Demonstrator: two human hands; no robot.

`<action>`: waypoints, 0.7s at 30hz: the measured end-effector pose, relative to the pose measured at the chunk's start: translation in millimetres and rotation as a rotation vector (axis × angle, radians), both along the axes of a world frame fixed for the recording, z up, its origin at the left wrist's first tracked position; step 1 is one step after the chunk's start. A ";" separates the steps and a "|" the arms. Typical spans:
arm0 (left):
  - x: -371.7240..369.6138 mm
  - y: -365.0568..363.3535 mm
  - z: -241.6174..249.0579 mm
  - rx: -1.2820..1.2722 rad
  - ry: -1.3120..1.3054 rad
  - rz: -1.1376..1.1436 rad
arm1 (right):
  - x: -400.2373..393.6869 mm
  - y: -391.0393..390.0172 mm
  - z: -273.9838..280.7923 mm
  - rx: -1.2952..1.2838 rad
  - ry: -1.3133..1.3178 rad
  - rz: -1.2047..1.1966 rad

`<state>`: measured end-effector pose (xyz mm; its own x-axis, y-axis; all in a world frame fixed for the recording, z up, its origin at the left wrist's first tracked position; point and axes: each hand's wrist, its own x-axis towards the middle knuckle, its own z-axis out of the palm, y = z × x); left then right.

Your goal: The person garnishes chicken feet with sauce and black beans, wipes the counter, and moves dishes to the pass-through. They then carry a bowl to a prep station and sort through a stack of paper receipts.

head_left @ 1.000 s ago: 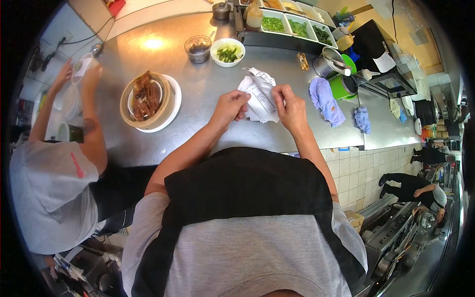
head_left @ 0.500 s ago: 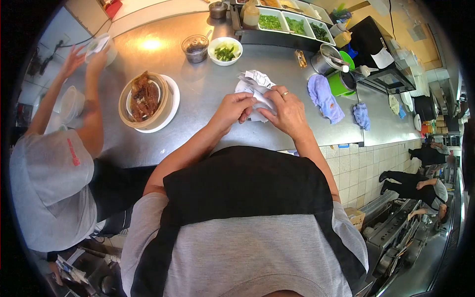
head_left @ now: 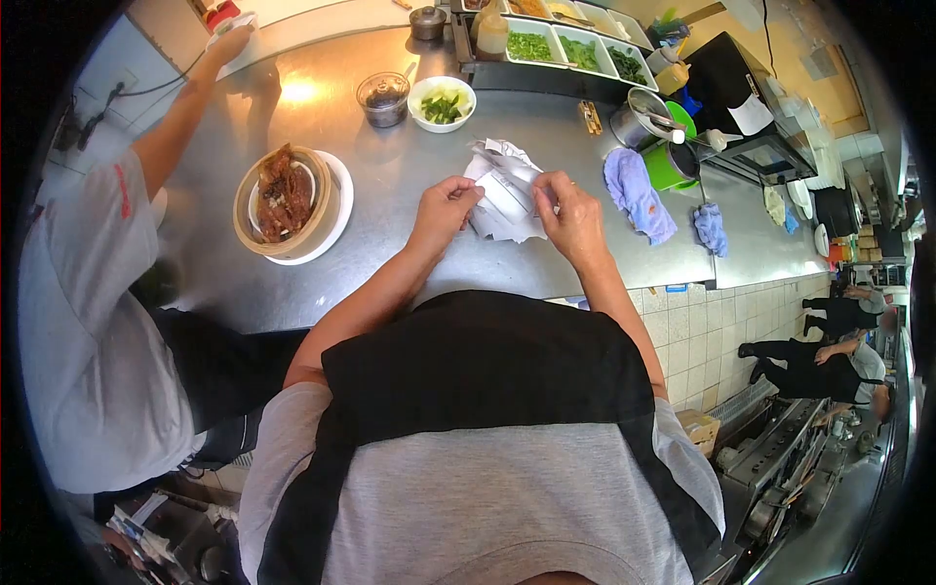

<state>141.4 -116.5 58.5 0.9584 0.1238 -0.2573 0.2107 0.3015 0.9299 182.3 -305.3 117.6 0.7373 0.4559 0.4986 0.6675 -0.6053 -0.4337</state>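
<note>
A small white paper slip (head_left: 507, 201) is stretched between my two hands, above a crumpled pile of papers (head_left: 509, 156) on the steel counter (head_left: 390, 185). My left hand (head_left: 447, 210) pinches its left end between thumb and fingers. At the other end, my right hand (head_left: 570, 216) has its fingers closed on the slip. Beyond the papers stands a white bowl of green cut vegetables (head_left: 444, 103), and beside it a glass pot with dark contents (head_left: 383, 97). A bamboo steamer (head_left: 327, 200) with brown food sits on a white plate to the left.
A co-worker (head_left: 107, 322) stands at the left, one arm reaching toward the back shelf. Trays of chopped greens (head_left: 580, 51) line the back. Purple cloths (head_left: 639, 195), a metal pot (head_left: 639, 115) and a green container (head_left: 673, 166) are at the right. Other people stand far right.
My hands have drawn slightly apart, and the slip between them lies flatter. The co-worker's arm has moved from the plastic tubs up to the back shelf.
</note>
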 end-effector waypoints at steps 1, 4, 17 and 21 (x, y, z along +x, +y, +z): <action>-0.1 1.4 -0.5 0.007 -0.007 -0.017 | -0.5 0.4 -0.5 -0.008 -0.004 -0.013; -2.2 1.6 -2.1 0.051 -0.005 -0.073 | -3.0 2.3 -3.5 -0.016 -0.011 -0.043; -10.0 -6.8 -5.4 0.078 0.022 -0.143 | -8.2 3.4 -7.1 0.019 0.038 -0.050; -12.0 -5.0 0.2 0.044 0.002 -0.147 | -7.5 0.4 -5.4 -0.082 -0.169 0.061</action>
